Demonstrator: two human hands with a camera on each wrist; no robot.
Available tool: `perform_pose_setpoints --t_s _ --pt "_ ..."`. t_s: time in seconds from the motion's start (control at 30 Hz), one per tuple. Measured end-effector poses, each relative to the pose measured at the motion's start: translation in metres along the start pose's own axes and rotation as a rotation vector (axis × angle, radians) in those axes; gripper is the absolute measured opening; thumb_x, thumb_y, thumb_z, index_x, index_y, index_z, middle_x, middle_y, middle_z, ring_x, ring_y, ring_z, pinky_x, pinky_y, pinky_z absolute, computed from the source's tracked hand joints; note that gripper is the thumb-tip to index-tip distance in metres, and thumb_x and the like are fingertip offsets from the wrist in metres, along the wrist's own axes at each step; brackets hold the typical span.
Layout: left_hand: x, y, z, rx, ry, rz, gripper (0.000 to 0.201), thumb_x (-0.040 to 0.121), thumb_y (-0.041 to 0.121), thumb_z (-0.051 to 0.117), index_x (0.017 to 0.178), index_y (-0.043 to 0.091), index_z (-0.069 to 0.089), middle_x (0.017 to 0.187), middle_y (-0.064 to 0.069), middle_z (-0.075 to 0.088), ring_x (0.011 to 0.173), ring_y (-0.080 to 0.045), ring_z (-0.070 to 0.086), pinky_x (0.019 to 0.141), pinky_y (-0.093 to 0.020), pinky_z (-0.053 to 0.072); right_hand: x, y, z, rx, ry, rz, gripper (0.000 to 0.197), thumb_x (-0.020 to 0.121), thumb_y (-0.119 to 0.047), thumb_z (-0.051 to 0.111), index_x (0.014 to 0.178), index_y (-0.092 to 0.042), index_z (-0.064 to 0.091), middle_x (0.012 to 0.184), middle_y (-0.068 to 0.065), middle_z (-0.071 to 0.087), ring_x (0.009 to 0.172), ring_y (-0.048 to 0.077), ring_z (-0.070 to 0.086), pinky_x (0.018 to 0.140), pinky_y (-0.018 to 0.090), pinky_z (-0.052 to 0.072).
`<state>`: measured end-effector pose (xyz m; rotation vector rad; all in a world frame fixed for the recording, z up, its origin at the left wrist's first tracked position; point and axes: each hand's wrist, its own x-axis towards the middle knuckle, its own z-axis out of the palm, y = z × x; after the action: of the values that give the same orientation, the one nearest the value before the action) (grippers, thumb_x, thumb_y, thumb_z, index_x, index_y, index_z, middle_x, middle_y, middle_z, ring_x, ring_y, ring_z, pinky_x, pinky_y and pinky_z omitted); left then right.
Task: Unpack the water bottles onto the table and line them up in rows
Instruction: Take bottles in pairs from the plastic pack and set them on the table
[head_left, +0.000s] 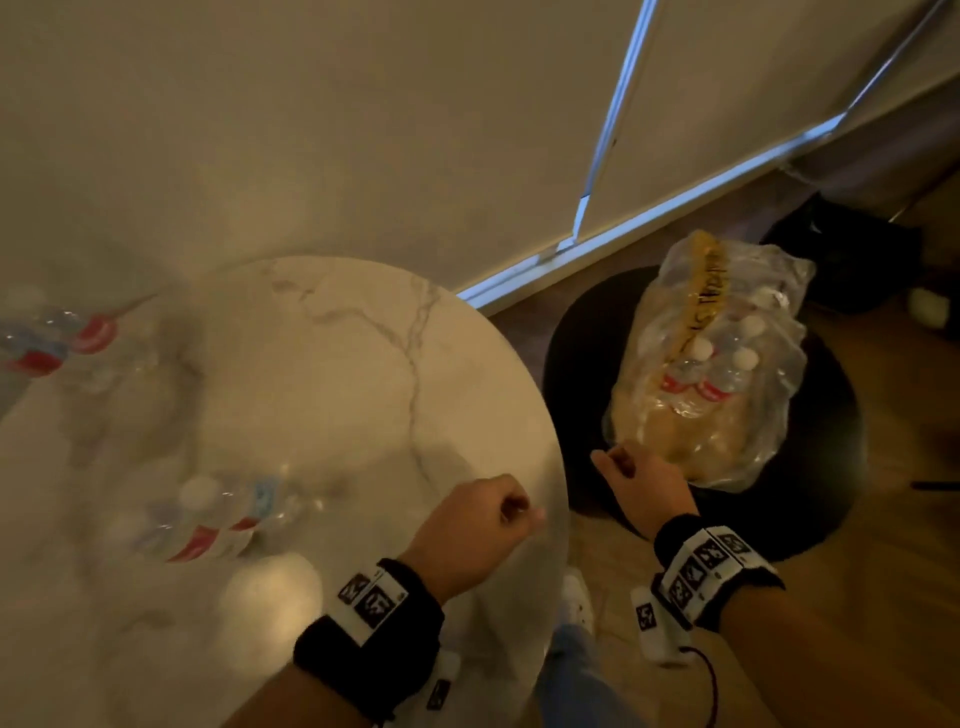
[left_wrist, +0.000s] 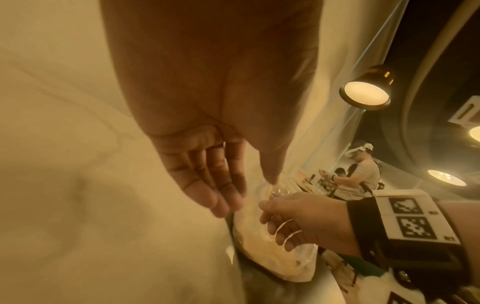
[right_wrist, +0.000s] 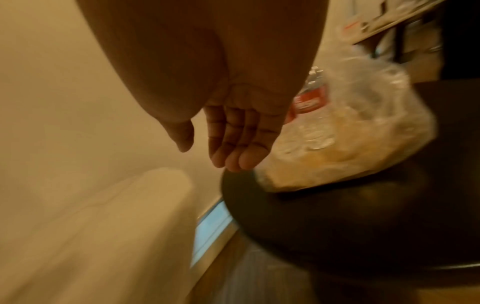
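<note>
A torn clear plastic pack (head_left: 711, 374) holding several white-capped water bottles sits on a round black stool (head_left: 810, 519) to the right of the marble table (head_left: 337, 364). Two bottles (head_left: 208, 519) with red labels stand blurred near the table's front left, and others (head_left: 57, 338) at its far left edge. My left hand (head_left: 511, 506) hovers over the table's right rim, fingers loosely curled and empty (left_wrist: 223, 185). My right hand (head_left: 618, 462) hangs by the pack's near left corner, relaxed and empty (right_wrist: 233, 139). A red-labelled bottle (right_wrist: 309, 98) shows through the wrap (right_wrist: 350, 133).
A wall with a pale window frame (head_left: 597, 228) runs behind the table and stool. A dark bag (head_left: 841, 249) lies on the wooden floor beyond the stool. Another person (left_wrist: 361, 174) stands far off under a lamp (left_wrist: 363, 90).
</note>
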<state>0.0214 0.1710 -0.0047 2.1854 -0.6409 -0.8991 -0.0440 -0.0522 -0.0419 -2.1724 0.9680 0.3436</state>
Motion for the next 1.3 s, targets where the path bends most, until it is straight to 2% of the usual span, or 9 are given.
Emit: perform_pose_setpoints --t_s 0.17,0.33,0.47,0.57,0.67,0.77,0.9,1.03,1.3 --pt "0.116 0.083 0.060 -0.104 -0.119 0.087 0.032 0.096 0.042 0.060 0.117 0.019 0.067 0.108 0.003 0.072 0.097 -0.006 0.066 0.082 -0.018 0.048 0.072 0.069 -0.055 0.214 0.175 0.229 0.046 0.087 -0.051 0.059 0.114 -0.015 0.061 0.106 0.007 0.070 0.098 0.030 0.065 0.087 0.039 0.051" --pt "0.208 0.123 0.113 -0.174 -0.153 -0.023 0.036 0.098 0.031 0.056 0.133 0.021 0.055 0.129 -0.002 0.063 0.120 -0.018 0.057 0.099 -0.029 0.043 0.134 0.095 -0.085 0.363 0.240 0.336 0.069 0.078 -0.041 0.076 0.133 -0.013 0.046 0.126 0.011 0.061 0.114 0.032 0.058 0.090 0.038 0.042" --pt "0.263 0.121 0.140 -0.218 0.035 -0.127 0.049 0.074 0.034 0.070 0.122 0.029 0.064 0.126 0.001 0.067 0.120 -0.022 0.059 0.107 -0.046 0.045 0.170 0.103 -0.090 0.268 0.078 0.265 0.054 0.082 -0.039 0.072 0.125 -0.013 0.056 0.118 0.012 0.063 0.106 0.032 0.060 0.083 0.036 0.042" --pt "0.283 0.129 0.144 -0.274 0.077 -0.137 0.057 0.077 0.021 0.081 0.130 0.024 0.061 0.135 -0.001 0.064 0.127 -0.024 0.055 0.112 -0.045 0.041 0.183 0.111 -0.091 0.202 0.059 0.226 0.046 0.086 -0.040 0.067 0.121 -0.011 0.059 0.119 0.015 0.065 0.108 0.034 0.061 0.086 0.036 0.044" --pt "0.288 0.128 0.146 -0.306 0.141 -0.087 0.063 0.074 0.022 0.084 0.132 0.026 0.059 0.135 0.002 0.064 0.127 -0.021 0.057 0.112 -0.045 0.042 0.177 0.116 -0.097 0.287 0.064 0.212 0.041 0.079 -0.043 0.074 0.108 -0.015 0.065 0.096 0.008 0.066 0.093 0.030 0.063 0.080 0.036 0.046" --pt "0.276 0.128 0.140 -0.285 0.140 -0.041 0.067 0.071 0.037 0.085 0.131 0.039 0.055 0.135 0.010 0.062 0.127 -0.016 0.057 0.111 -0.046 0.043 0.160 0.113 -0.107 0.367 0.086 0.142 0.047 0.075 -0.041 0.079 0.114 -0.018 0.065 0.098 0.000 0.064 0.090 0.021 0.059 0.079 0.031 0.043" --pt "0.241 0.134 0.116 -0.353 0.118 0.007 0.075 0.071 0.039 0.086 0.136 0.036 0.051 0.136 0.011 0.061 0.127 -0.009 0.056 0.112 -0.037 0.043 0.129 0.093 -0.124 0.343 0.093 -0.105 0.064 0.069 -0.047 0.080 0.124 -0.021 0.061 0.120 -0.001 0.066 0.113 0.019 0.060 0.099 0.038 0.046" --pt "0.181 0.123 0.086 -0.362 0.124 -0.019 0.068 0.069 0.055 0.083 0.128 0.036 0.055 0.123 0.013 0.069 0.114 -0.004 0.064 0.105 -0.038 0.050 0.083 0.054 -0.131 0.282 0.062 -0.203 0.053 0.074 -0.034 0.082 0.121 -0.018 0.062 0.114 -0.003 0.066 0.107 0.015 0.059 0.096 0.035 0.046" --pt "0.007 0.040 0.022 -0.420 0.388 -0.117 0.054 0.075 0.036 0.085 0.122 0.027 0.060 0.115 0.010 0.070 0.104 -0.004 0.066 0.085 -0.016 0.049 -0.023 -0.026 -0.019 0.271 -0.142 -0.296 0.062 0.065 -0.042 0.084 0.119 -0.024 0.059 0.112 -0.006 0.069 0.106 0.017 0.064 0.091 0.035 0.051"
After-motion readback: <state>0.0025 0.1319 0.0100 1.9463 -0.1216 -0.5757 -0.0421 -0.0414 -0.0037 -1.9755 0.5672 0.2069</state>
